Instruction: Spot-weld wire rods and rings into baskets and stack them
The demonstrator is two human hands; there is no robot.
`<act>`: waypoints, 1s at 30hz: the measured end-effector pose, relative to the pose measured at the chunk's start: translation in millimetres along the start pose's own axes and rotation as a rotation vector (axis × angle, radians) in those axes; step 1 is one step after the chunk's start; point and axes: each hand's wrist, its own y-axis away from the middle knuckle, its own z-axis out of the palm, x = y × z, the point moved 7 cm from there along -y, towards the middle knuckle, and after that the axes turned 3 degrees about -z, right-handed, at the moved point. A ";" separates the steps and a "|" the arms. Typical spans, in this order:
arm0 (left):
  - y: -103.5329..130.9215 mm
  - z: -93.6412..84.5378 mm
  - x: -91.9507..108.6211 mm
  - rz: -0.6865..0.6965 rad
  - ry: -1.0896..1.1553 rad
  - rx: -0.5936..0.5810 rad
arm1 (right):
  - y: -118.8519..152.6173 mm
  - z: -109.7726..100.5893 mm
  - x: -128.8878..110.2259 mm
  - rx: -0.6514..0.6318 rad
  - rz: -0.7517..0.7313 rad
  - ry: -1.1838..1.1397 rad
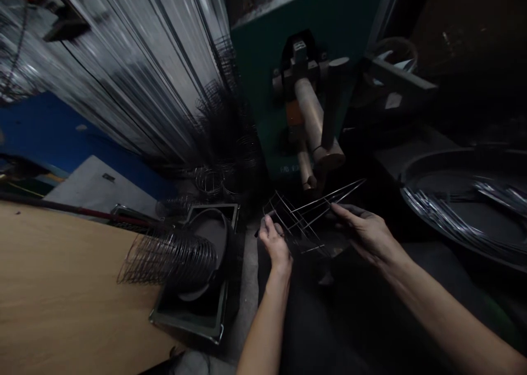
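A small frame of thin metal wire [303, 221] is held between my two hands, in front of a green machine. My left hand [275, 242] pinches the frame's left side between thumb and fingers. At its right, the thumb and fingers of my right hand [364, 227] are closed on a wire, with a long pointed end reaching up past them. Just above the frame are the machine's two copper-coloured cylindrical arms [317, 122]; the wire appears apart from them, though the dark makes the gap hard to judge.
The green machine [259, 73] carries a lit red lamp. To the left, a stack of wire rings [168, 257] leans on a round black dish [220, 227] over a crate [185, 314]. A wooden board [61, 287] is beside it. At right, a large round tub [415, 172] holds bent wires.
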 end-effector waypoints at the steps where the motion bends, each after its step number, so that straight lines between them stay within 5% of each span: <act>1: -1.2 0.2 -0.4 0.003 0.003 -0.003 | -0.3 0.9 -0.2 0.007 0.003 -0.005; 24: -8.4 8.5 12.4 0.003 0.015 -0.016 | -6.4 15.2 -3.5 0.066 0.061 -0.040; 30: -8.6 6.9 9.9 -0.026 0.056 0.032 | 3.1 -5.0 0.6 0.090 0.063 -0.019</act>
